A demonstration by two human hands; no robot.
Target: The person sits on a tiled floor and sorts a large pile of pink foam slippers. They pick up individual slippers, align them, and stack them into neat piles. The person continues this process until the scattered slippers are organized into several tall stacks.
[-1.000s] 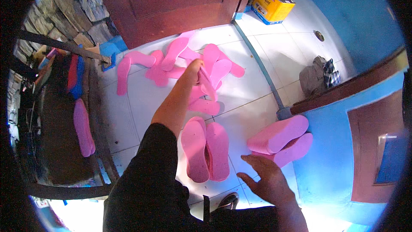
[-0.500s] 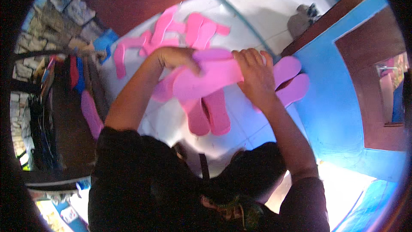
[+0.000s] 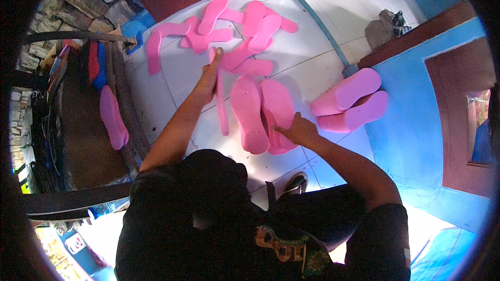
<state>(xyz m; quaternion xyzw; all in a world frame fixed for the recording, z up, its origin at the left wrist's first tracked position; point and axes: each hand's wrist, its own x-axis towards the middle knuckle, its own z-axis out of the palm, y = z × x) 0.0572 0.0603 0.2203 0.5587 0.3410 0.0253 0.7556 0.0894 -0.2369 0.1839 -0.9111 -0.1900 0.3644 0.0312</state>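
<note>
Held on edge, a thin pink foot-shaped sole (image 3: 222, 104) hangs from my left hand (image 3: 210, 75), whose fingers are closed round its far end. Two piles of like soles stand side by side before me: a left pile (image 3: 246, 112) and a right pile (image 3: 277, 101). My right hand (image 3: 302, 131) is at the right pile's edge, thumb on the top sole and the other fingers curled at its side, partly hidden. Beyond my left hand several loose pink soles (image 3: 208, 18) lie scattered and overlapping on the white tiled floor (image 3: 177, 91).
Two more piles of pink soles (image 3: 359, 88) lean by the blue wall (image 3: 411, 119) at right. A pink sole pair (image 3: 112, 117) rests on a dark bench (image 3: 83, 130) at left. A grey bundle (image 3: 383, 31) lies far right. A sandal (image 3: 297, 182) shows near my legs.
My hands have moved apart. The soles both hands held over the piles are no longer there; the left now holds one on edge, and the right has come down to the right pile.
</note>
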